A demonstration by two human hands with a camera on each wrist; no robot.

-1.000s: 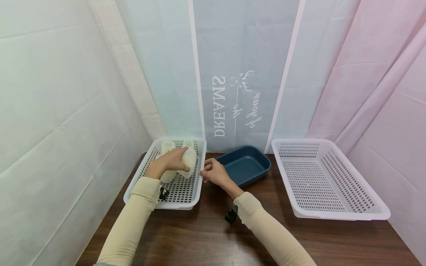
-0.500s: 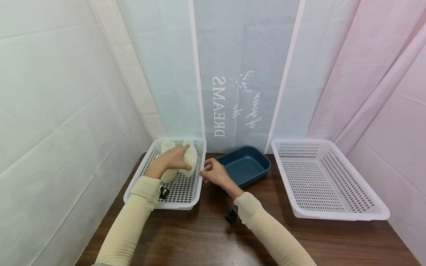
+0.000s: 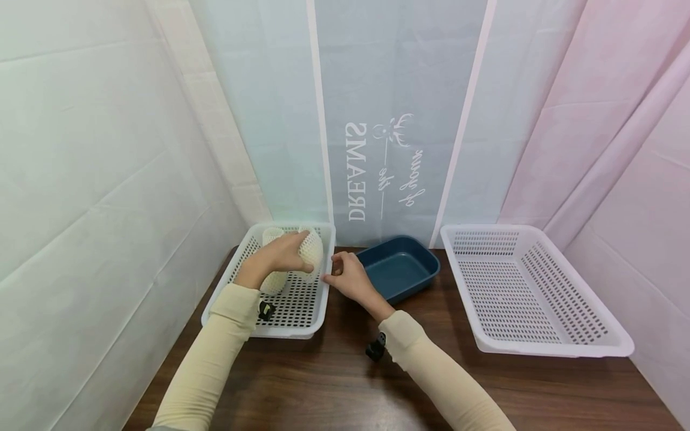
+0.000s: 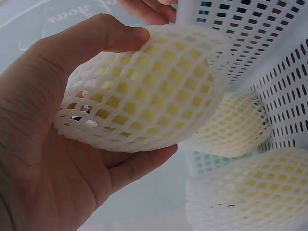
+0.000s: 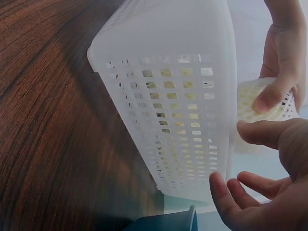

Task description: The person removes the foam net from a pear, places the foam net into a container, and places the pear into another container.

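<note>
My left hand (image 3: 277,254) grips a yellow oval fruit in a white foam net sleeve (image 4: 159,91) inside the left white basket (image 3: 318,323). Thumb and fingers lie along opposite sides of the net. Two more netted fruits, one near (image 4: 260,192) and one farther off (image 4: 236,125), lie in the basket in the left wrist view. At the basket's right side is my right hand (image 3: 351,278), its thumb and fingertips right at the rim. In the right wrist view those fingers (image 5: 222,192) are loosely bent and spread, with nothing between them.
A dark blue rectangular tray (image 3: 399,272) stands just right of my right hand, close to the left basket. Farther right is a second white perforated basket (image 3: 517,299). All stand on a brown wooden table (image 3: 329,383) with a printed curtain (image 3: 393,72) behind.
My left hand has raised the netted fruit slightly and moved it a little right, toward the basket's right rim. My right hand stays by the rim, its fingers shifted slightly.
</note>
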